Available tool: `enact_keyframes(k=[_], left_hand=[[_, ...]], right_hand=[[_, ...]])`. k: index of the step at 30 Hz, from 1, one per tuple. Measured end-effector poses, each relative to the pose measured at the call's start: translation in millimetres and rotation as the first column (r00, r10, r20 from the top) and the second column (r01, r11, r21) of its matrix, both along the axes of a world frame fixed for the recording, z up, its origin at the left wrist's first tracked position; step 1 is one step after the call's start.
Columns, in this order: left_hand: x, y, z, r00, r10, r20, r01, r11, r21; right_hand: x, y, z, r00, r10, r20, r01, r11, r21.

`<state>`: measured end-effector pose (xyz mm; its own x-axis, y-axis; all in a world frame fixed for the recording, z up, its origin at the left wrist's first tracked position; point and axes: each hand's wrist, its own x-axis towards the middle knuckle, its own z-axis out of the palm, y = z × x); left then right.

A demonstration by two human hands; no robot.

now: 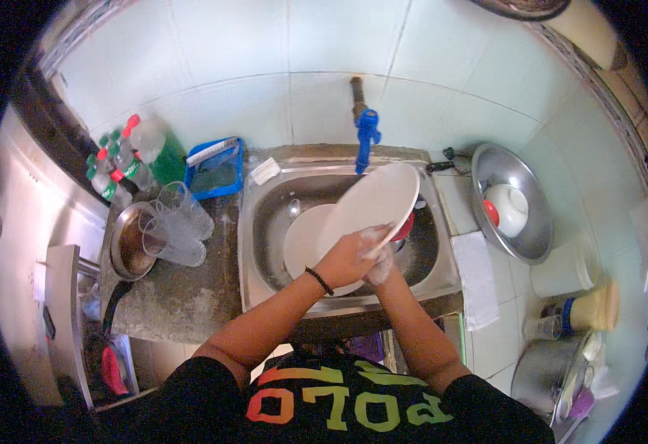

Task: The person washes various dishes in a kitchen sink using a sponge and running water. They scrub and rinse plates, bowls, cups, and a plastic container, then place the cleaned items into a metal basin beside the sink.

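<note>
A white plate (382, 194) is held tilted over a stainless steel sink (263, 222), below a blue faucet (366, 133). My left hand (352, 255), with a dark beaded bracelet at the wrist, is at the plate's lower edge, its fingers on the rim. My right hand (380, 269) is behind and below it, covered in suds, at the underside of the plate; its fingers are mostly hidden. Another white plate (307, 233) lies in the sink under the held one. A spoon (293, 208) and a red item (403, 228) are also in the basin.
Clear cups (182, 241), a frying pan (129, 244), plastic bottles (118, 161) and a blue tray (213, 191) stand on the left counter. On the right are a white cloth (475, 280), a large metal basin (538, 222) holding a white bowl (504, 208), and a metal pot (546, 366).
</note>
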<state>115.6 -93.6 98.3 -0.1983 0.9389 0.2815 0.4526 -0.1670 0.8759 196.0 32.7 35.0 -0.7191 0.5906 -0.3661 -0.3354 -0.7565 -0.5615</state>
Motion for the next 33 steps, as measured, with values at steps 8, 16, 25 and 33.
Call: enact_keyframes(k=[8, 16, 25, 33], left_hand=[[-53.1, -18.8, -100.3, 0.883, -0.443, -0.157, 0.413, 0.89, -0.194], [-200.6, 9.2, -244.5, 0.735, 0.202, -0.648, -0.646, 0.502, -0.576], [-185.2, 35.4, -282.1, 0.751, 0.295, -0.59, -0.645, 0.518, -0.562], [-205.9, 20.7, -229.9, 0.69, 0.335, -0.642, -0.713, 0.465, -0.524]], right_hand=[[20.6, -9.5, -13.3, 0.817, 0.078, 0.571, -0.299, 0.905, 0.304], [35.4, 27.5, -127.2, 0.52, -0.181, 0.835, -0.708, 0.455, 0.54], [60.2, 72.3, -156.3, 0.511, -0.095, 0.854, -0.474, 0.798, 0.372], [40.6, 36.5, -114.6, 0.319, -0.307, 0.897, -0.902, 0.193, 0.387]])
